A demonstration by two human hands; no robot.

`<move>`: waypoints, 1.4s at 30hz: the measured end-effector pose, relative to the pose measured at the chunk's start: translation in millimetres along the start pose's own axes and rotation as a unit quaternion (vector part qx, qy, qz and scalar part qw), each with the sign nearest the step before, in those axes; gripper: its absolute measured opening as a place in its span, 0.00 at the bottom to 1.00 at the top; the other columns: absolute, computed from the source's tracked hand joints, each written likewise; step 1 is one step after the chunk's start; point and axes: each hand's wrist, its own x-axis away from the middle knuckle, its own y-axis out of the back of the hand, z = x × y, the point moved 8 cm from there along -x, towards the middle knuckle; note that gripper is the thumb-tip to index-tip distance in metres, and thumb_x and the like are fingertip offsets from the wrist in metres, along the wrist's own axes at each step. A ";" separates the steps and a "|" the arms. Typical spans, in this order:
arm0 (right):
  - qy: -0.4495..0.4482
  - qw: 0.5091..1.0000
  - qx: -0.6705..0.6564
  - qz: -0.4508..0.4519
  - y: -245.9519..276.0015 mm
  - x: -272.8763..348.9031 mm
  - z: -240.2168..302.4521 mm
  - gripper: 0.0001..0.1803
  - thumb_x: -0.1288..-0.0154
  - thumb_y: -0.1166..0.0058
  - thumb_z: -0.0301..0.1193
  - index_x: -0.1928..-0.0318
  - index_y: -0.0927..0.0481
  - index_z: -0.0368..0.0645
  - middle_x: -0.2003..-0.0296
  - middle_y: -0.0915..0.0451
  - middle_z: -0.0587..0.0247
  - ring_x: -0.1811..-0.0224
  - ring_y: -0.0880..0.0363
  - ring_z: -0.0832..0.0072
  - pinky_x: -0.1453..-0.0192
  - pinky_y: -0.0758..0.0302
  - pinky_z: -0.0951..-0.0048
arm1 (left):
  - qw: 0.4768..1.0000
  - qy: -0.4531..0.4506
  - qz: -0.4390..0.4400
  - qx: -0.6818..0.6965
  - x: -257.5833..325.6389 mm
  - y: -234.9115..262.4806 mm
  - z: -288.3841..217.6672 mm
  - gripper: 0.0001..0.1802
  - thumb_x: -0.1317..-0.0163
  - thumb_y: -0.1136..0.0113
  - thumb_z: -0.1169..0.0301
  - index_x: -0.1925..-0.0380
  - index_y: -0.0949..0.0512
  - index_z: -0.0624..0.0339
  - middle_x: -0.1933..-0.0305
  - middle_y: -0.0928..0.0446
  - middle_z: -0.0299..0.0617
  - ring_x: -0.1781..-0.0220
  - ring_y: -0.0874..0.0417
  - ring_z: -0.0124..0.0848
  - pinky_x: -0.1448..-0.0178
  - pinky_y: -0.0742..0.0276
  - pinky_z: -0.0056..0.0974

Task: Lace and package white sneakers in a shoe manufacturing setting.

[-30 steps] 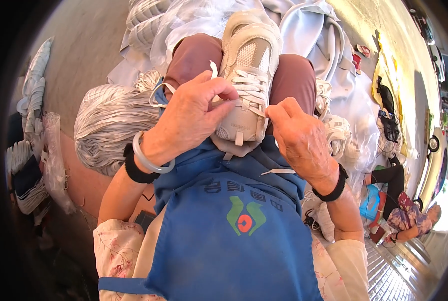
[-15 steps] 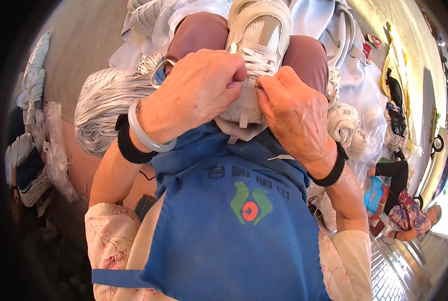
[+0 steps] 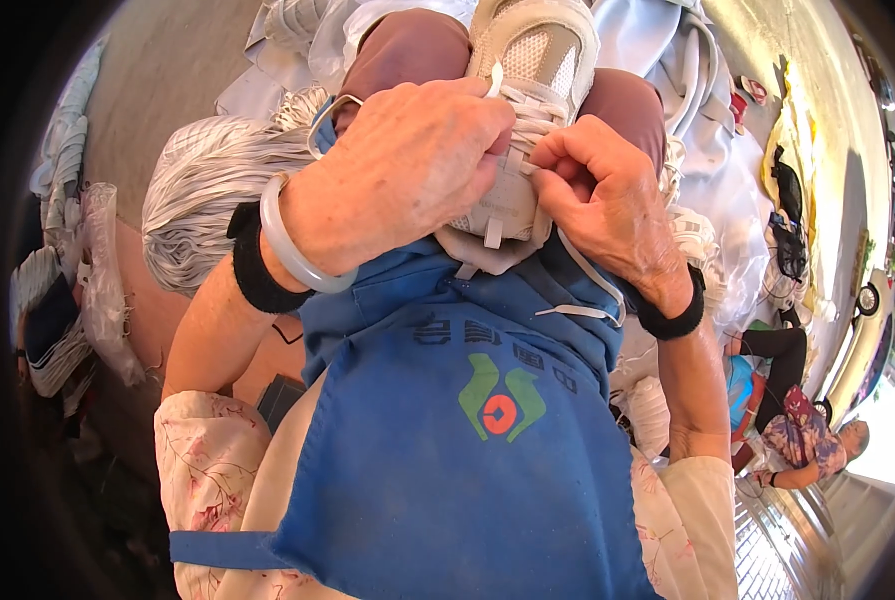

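Shoe (image 3: pixel 565 90), far centre, between your knees (image 3: pixel 412 42). Left hand (image 3: pixel 407 165) curled, right hand (image 3: pixel 612 200) half-closed, at its laces (image 3: pixel 533 112) (holds: cannot tell). Apparent step: lacing; next move calls for a sure pinch.

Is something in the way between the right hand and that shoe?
No, nothing visible: the bare, curled right hand is at one side of the cream-and-beige mesh sneaker, while the left hand covers part of its other side.
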 end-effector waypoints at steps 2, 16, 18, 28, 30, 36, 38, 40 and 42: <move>0.049 0.994 0.067 -0.071 1.9 6.0 8.1 0.04 0.48 0.47 0.22 0.69 0.23 0.36 0.73 0.27 0.58 0.75 0.28 0.68 0.70 0.30 0.70 | 1.000 -0.002 -0.005 0.009 -1.6 0.4 1.5 0.04 0.47 0.42 0.75 0.71 0.26 0.62 0.70 0.26 0.44 0.67 0.21 0.43 0.64 0.27 0.43; 0.017 1.000 -0.015 0.005 0.6 -3.0 -1.3 0.04 0.50 0.46 0.22 0.71 0.24 0.37 0.73 0.28 0.63 0.76 0.31 0.76 0.71 0.32 0.74 | 1.000 -0.022 -0.002 -0.006 -4.4 -0.7 -5.5 0.05 0.47 0.42 0.76 0.70 0.28 0.62 0.71 0.27 0.44 0.69 0.22 0.45 0.66 0.28 0.43; 0.054 0.998 0.017 -0.032 -3.7 0.2 3.1 0.04 0.50 0.45 0.22 0.72 0.25 0.38 0.73 0.29 0.62 0.76 0.30 0.74 0.73 0.31 0.73 | 0.999 -0.045 -0.013 -0.007 -3.9 0.3 -6.4 0.06 0.47 0.41 0.77 0.70 0.28 0.62 0.70 0.27 0.44 0.70 0.23 0.45 0.67 0.28 0.43; 0.186 0.953 0.216 -0.103 -10.9 17.0 26.0 0.09 0.49 0.40 0.19 0.66 0.21 0.42 0.73 0.29 0.62 0.78 0.27 0.68 0.74 0.27 0.70 | 0.961 -0.258 -0.059 -0.079 24.0 29.8 -12.5 0.13 0.56 0.37 0.84 0.68 0.24 0.65 0.73 0.33 0.42 0.75 0.26 0.38 0.73 0.29 0.37; 0.175 0.960 0.194 -0.097 -10.5 20.5 21.4 0.09 0.48 0.40 0.19 0.65 0.21 0.41 0.72 0.28 0.62 0.79 0.28 0.71 0.75 0.28 0.72 | 0.960 -0.261 -0.044 -0.091 34.0 28.5 -8.1 0.14 0.57 0.37 0.84 0.67 0.23 0.65 0.72 0.32 0.42 0.75 0.26 0.36 0.73 0.29 0.37; -0.072 0.996 0.034 -0.051 4.3 38.8 -10.6 0.16 0.45 0.41 0.23 0.54 0.25 0.39 0.65 0.25 0.53 0.73 0.22 0.67 0.71 0.26 0.69 | 0.976 -0.190 -0.075 -0.076 47.4 13.9 16.6 0.14 0.56 0.38 0.86 0.66 0.22 0.65 0.69 0.29 0.42 0.74 0.25 0.34 0.72 0.27 0.36; -0.065 0.996 0.036 -0.051 1.2 44.9 -15.0 0.16 0.45 0.42 0.22 0.54 0.26 0.38 0.66 0.25 0.53 0.72 0.22 0.64 0.69 0.25 0.67 | 0.980 -0.168 -0.087 -0.061 47.9 17.3 16.6 0.14 0.54 0.38 0.86 0.65 0.22 0.64 0.68 0.28 0.42 0.73 0.25 0.33 0.72 0.27 0.35; -0.055 0.997 0.034 -0.048 -4.1 47.6 -18.1 0.16 0.44 0.43 0.21 0.54 0.26 0.38 0.67 0.25 0.52 0.71 0.22 0.61 0.66 0.25 0.66 | 0.991 -0.069 -0.106 0.036 46.7 29.1 20.9 0.10 0.47 0.39 0.84 0.64 0.23 0.64 0.65 0.28 0.42 0.69 0.22 0.34 0.68 0.25 0.33; -0.044 0.995 0.048 -0.070 -3.5 46.1 -19.4 0.12 0.44 0.46 0.19 0.57 0.25 0.38 0.66 0.24 0.52 0.68 0.22 0.57 0.63 0.25 0.64 | 0.990 -0.061 -0.120 0.046 46.2 35.6 18.6 0.09 0.44 0.41 0.83 0.62 0.23 0.64 0.64 0.26 0.42 0.69 0.21 0.33 0.67 0.25 0.32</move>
